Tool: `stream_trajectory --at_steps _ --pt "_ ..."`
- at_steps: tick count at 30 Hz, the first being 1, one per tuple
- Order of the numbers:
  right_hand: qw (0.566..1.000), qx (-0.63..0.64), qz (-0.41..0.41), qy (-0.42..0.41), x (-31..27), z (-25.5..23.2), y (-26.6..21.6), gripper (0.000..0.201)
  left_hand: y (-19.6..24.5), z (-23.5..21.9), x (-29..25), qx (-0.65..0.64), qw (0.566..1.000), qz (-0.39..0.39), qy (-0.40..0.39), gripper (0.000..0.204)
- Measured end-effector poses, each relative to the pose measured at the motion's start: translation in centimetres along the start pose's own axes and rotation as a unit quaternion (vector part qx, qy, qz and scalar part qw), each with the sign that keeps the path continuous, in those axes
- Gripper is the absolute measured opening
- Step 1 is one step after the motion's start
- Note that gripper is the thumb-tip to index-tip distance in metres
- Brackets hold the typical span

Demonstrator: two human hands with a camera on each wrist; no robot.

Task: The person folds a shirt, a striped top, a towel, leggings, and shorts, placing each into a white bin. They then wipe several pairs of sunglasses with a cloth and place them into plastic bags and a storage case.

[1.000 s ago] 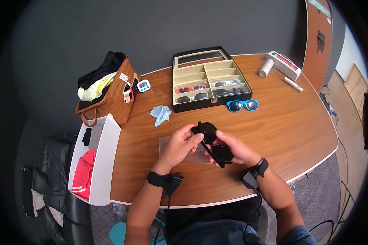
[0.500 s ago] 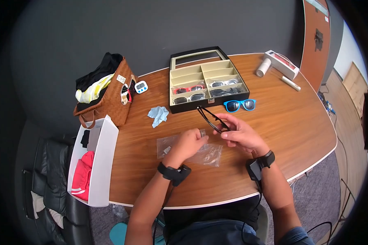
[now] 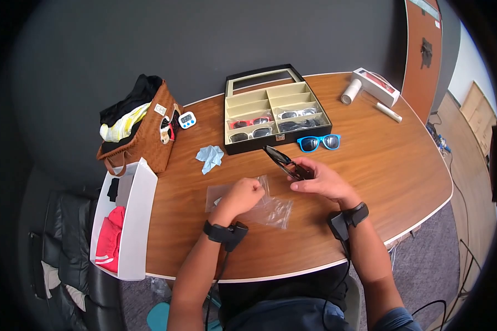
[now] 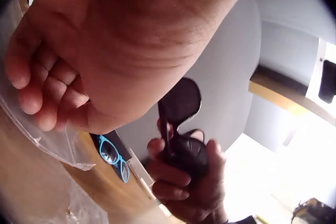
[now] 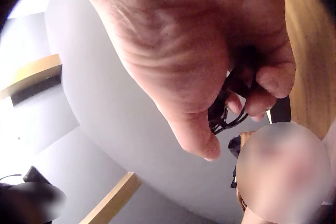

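Observation:
Black sunglasses [image 3: 286,162] are held in my right hand [image 3: 327,183], tilted above the table, with the fingers and thumb around one end. In the left wrist view both dark lenses [image 4: 181,100] show above the right hand [image 4: 191,187]. A clear plastic bag [image 3: 276,212] lies crumpled on the wood. My left hand [image 3: 240,199] is on its upper left part, fingers curled and gripping its film; the left wrist view shows the film [image 4: 50,145] against the fingertips. In the right wrist view the sunglasses' thin black parts [image 5: 226,124] stick out between thumb and fingers.
A black display case [image 3: 251,146] holds several pairs of glasses; blue sunglasses [image 3: 319,143] lie before it. Left are a blue cloth [image 3: 210,159], a timer [image 3: 187,119], a woven basket [image 3: 143,143] and a white box [image 3: 136,231]. White items [image 3: 352,91] stand back right.
My left hand has let go of the sunglasses and moved down and left to the plastic bag. The sunglasses, now in my right hand only, have turned and tilted.

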State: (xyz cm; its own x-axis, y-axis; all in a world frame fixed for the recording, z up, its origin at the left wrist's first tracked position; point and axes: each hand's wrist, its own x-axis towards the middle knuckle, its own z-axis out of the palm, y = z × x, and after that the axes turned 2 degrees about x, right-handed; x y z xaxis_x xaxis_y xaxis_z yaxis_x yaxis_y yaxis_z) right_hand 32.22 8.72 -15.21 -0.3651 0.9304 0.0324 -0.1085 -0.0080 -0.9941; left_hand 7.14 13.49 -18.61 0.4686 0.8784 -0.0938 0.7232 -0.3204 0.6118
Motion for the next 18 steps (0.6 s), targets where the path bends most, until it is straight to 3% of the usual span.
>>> stream_trajectory --at_steps 4,8,10,13,18 --pt "0.990 -0.136 -0.005 -0.035 -0.3 0.2 -0.6 0.057 0.1 -2.1 -1.7 -0.175 0.980 -0.048 -0.080 0.021" --pt "0.966 -0.242 -0.047 -0.078 -0.6 0.8 -0.8 0.063 0.3 -2.6 -2.5 -0.184 0.980 -0.043 -0.059 0.025" --pt "0.918 -0.378 -0.083 -0.084 -0.7 0.8 -0.6 0.062 0.4 -2.9 -2.7 -0.213 0.976 -0.040 -0.032 0.026" --pt "0.896 -0.437 -0.038 -0.074 -0.7 1.1 -1.1 0.061 0.7 -4.2 -3.1 -0.202 0.977 -0.043 -0.048 0.021" --pt "0.863 -0.499 -0.051 -0.057 -1.1 1.8 -1.1 0.057 0.9 -3.6 -3.1 -0.123 0.992 0.002 -0.019 0.022"
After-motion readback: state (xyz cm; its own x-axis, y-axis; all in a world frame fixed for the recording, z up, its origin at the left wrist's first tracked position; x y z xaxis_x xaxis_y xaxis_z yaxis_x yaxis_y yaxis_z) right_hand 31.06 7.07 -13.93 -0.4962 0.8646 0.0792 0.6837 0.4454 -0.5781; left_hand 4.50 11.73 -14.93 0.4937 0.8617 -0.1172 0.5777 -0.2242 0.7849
